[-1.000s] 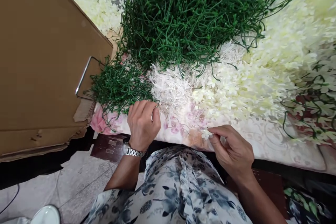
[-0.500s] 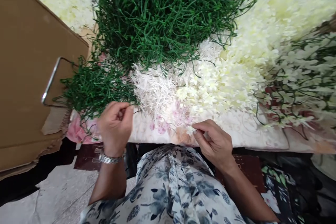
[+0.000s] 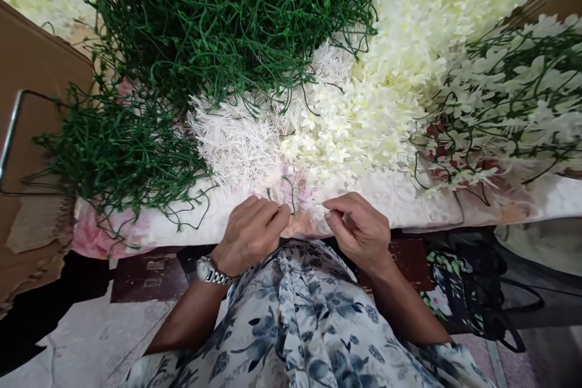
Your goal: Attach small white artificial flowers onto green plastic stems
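Note:
My left hand (image 3: 250, 233), with a metal watch on the wrist, pinches a thin green stem (image 3: 289, 191) that curls up from its fingertips. My right hand (image 3: 357, 227) pinches a small white flower (image 3: 319, 212) close beside it. Both hands meet at the front edge of a floral cloth (image 3: 409, 203). Just behind them lie a heap of white spiky pieces (image 3: 236, 142) and a mass of cream flowers (image 3: 364, 115). A big tangle of green stems (image 3: 209, 18) fills the back, with a smaller green pile (image 3: 118, 151) on the left.
A brown cardboard sheet (image 3: 31, 73) with a metal wire handle (image 3: 11, 133) stands at the left. Finished stems with white flowers (image 3: 504, 97) lie on the right. A dark patterned bag (image 3: 464, 291) sits on the floor at my right, below the cloth's edge.
My left hand came away from the small green pile carrying a stem and moved right to meet my right hand. The view has shifted to the right.

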### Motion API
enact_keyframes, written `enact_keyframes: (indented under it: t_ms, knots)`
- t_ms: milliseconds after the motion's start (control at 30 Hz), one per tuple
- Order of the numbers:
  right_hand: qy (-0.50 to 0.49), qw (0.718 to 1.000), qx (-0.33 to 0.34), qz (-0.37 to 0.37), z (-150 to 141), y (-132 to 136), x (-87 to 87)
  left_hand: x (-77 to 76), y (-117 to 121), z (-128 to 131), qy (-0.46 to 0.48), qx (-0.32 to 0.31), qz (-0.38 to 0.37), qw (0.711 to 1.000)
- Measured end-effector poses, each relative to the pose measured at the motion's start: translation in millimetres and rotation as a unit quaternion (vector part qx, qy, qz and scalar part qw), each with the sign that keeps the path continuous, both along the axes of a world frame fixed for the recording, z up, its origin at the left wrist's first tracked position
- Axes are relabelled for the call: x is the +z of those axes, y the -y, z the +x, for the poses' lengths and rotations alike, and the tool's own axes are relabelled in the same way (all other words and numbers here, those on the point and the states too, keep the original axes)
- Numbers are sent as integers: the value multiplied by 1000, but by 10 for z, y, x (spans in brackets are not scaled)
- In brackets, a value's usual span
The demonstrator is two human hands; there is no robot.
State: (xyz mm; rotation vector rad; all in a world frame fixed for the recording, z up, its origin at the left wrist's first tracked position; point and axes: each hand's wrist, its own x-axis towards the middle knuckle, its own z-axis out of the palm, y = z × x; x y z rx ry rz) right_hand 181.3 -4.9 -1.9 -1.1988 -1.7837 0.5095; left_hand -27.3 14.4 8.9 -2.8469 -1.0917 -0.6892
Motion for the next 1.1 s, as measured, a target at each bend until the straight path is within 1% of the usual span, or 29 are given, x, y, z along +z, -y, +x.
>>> enact_keyframes:
  t_ms: [33,100,167,233,300,400,467,533,667,767,933,1033,1100]
  knots:
    - [2,1000,-1,-1,12,5,-9,-13,7,-2,-23,0,-8,1000]
    - [3,1000,-1,-2,28,9,-26,-9,28,-12,-24,23,-31,999]
    - [6,1000,2,-3,35,7,-40,30,45,7,12,73,-51,996]
    - [8,1000,3,-8,35,4,-48,83,34,83,43,133,-60,988]
    - [9,1000,3,-16,32,2,-51,126,-10,206,22,180,-67,981]
    - [-2,1000,0,-23,33,4,-51,138,-106,395,-53,224,-75,970]
    - [-10,1000,-1,-25,39,5,-52,113,-156,478,-85,247,-78,962]
    - [-16,1000,2,-25,47,4,-54,81,-181,523,-95,260,-83,957]
    - [-20,1000,6,-20,52,-7,-58,50,-174,536,-66,281,-95,953]
    - [-18,1000,4,-15,47,-11,-58,78,-138,495,-13,279,-102,955]
    - [-29,1000,5,-7,40,-6,-14,168,-43,352,79,222,-122,964]
    - [-31,999,25,-5,27,-16,70,204,21,275,154,186,-166,956]
    - [-28,998,46,-17,13,-32,144,209,59,244,215,159,-211,940]
